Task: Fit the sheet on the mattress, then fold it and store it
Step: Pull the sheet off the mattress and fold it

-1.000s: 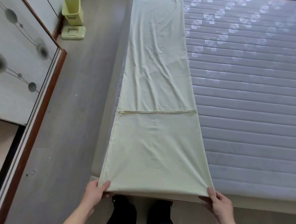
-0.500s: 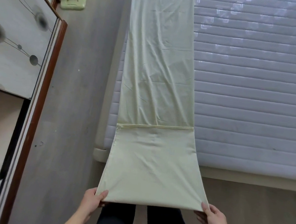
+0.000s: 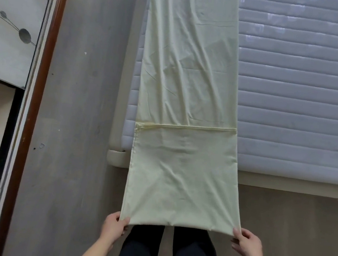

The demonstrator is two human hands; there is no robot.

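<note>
- My left hand (image 3: 114, 227) pinches the near left corner of the sheet (image 3: 186, 113), thumb on top, fingers curled under the edge
- My right hand (image 3: 248, 245) pinches the near right corner the same way, thumb on the cloth, fingers tucked beneath
- Both forearms reach forward and slightly outward, hands level and well apart, holding the edge taut above my legs (image 3: 168, 251)
- The sheet, folded into a long narrow strip, runs from my hands over the foot of the mattress (image 3: 300, 104) and along its left side
- A wardrobe (image 3: 13, 53) stands on the left
</note>
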